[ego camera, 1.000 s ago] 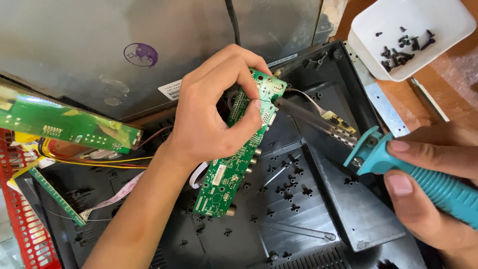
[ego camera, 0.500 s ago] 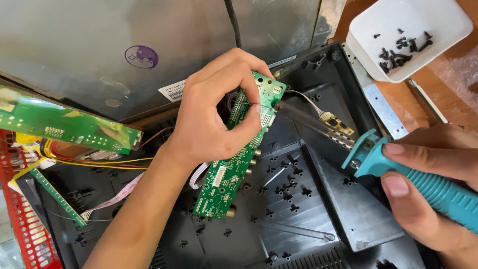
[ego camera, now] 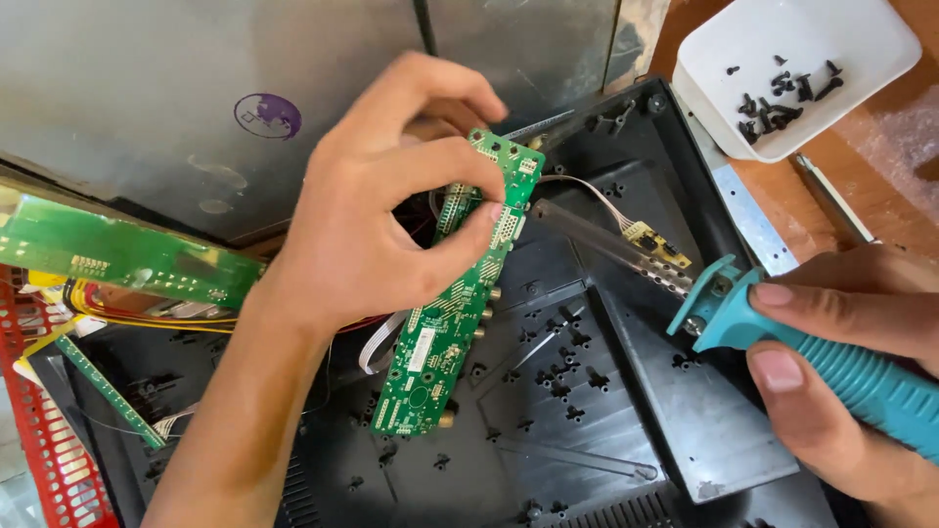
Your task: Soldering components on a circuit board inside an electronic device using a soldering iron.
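1. The left hand [ego camera: 377,210] pinches the upper end of the green circuit board [ego camera: 450,323], fingers closed on its edges, holding it tilted above the black plastic casing [ego camera: 626,391].
2. The right hand [ego camera: 841,381], right of the board, is wrapped around a teal-handled soldering iron [ego camera: 782,337], whose tip reaches toward the board's top.
3. The board looks light, stiff and fragile (best held by bare edges, away from components).
4. A white tray of screws [ego camera: 792,68] sits above and right of the board.

Green circuit board [ego camera: 452,313] (teal iron handle [ego camera: 861,376])
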